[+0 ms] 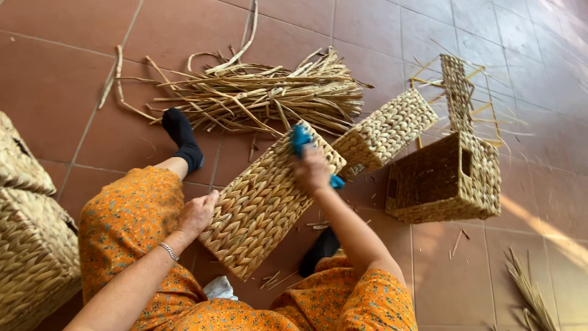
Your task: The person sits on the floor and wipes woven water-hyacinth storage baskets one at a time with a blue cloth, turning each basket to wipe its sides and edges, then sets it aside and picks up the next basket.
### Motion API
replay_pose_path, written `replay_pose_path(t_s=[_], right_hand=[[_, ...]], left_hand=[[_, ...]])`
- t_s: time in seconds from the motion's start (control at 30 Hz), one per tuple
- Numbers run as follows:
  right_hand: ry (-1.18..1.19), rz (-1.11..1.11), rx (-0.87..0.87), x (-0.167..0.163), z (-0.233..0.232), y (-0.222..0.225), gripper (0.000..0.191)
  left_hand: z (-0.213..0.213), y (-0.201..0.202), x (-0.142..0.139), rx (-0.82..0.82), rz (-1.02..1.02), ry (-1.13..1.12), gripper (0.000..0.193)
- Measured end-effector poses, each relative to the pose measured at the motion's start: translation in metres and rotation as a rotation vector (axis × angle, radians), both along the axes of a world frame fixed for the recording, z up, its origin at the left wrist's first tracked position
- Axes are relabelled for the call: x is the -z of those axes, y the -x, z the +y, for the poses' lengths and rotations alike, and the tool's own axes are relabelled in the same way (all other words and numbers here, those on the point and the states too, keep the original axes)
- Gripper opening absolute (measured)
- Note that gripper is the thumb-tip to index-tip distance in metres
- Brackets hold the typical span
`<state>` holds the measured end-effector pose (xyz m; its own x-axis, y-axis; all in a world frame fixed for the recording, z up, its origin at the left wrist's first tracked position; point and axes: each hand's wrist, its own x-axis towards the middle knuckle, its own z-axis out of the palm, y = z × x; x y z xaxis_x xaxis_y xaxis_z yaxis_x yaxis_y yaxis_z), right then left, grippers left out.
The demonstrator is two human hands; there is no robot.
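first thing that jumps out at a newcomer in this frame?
The woven basket at centre, braced by the left hand on its near edge while the right hand holds a blue tool to its far end. Behind it, a pile of dried straw on the red floor tiles; right, more finished baskets.

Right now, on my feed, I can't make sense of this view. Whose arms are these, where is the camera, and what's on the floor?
No machine here: the one picture comes from a camera on a person's head, looking down. The left hand steadies a woven basket tilted across the lap. The right hand holds a blue tool against its rim. On the tiled floor lie a heap of dried straw, two more baskets and a half-woven wire frame.
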<state>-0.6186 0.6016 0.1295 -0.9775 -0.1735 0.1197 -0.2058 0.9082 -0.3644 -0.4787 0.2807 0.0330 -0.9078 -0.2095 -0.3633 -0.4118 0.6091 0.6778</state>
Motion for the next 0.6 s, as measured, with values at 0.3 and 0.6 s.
replay_pose_path(t_s=[0.3, 0.6], right_hand=[[-0.054, 0.018, -0.775, -0.022, -0.094, -0.177, 0.049], [-0.027, 0.281, 0.058, 0.010, 0.035, -0.031, 0.035]], left_hand=[[-0.016, -0.007, 0.027, -0.134, 0.077, -0.449, 0.066], [-0.004, -0.012, -0.005, 0.018, 0.048, -0.151, 0.052]])
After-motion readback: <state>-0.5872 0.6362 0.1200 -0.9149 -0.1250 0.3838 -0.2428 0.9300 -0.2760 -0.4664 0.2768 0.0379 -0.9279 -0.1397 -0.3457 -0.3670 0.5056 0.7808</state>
